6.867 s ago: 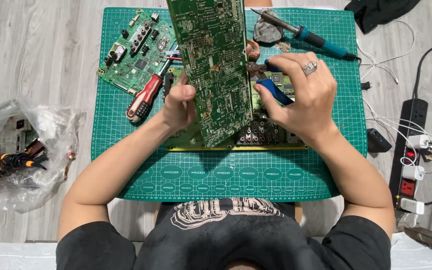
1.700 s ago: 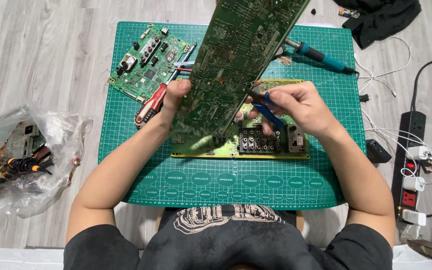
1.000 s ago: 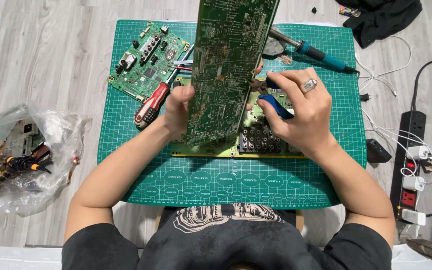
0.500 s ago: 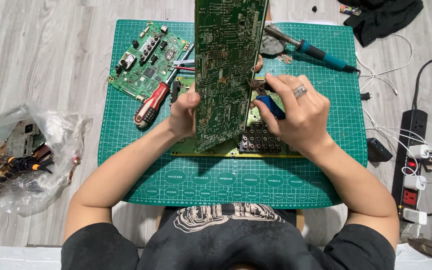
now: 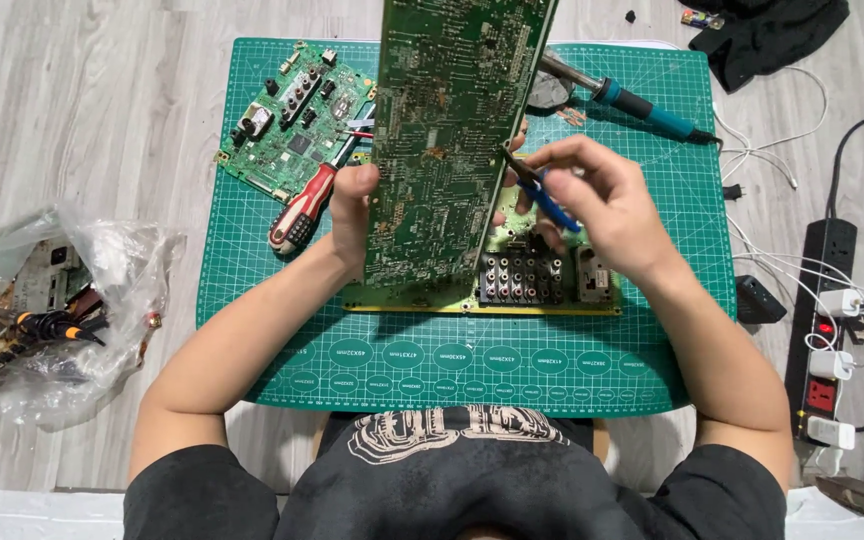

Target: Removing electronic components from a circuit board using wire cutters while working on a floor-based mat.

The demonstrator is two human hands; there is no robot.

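Large green circuit board [image 5: 452,140] held upright over the green cutting mat [image 5: 252,250], left hand [image 5: 352,210] gripping its left edge, right hand [image 5: 602,205] closed around blue-handled pliers [image 5: 542,190], tips seemingly at the board's right edge, red-handled screwdriver [image 5: 302,205] and smaller circuit board [image 5: 292,120] nearby.
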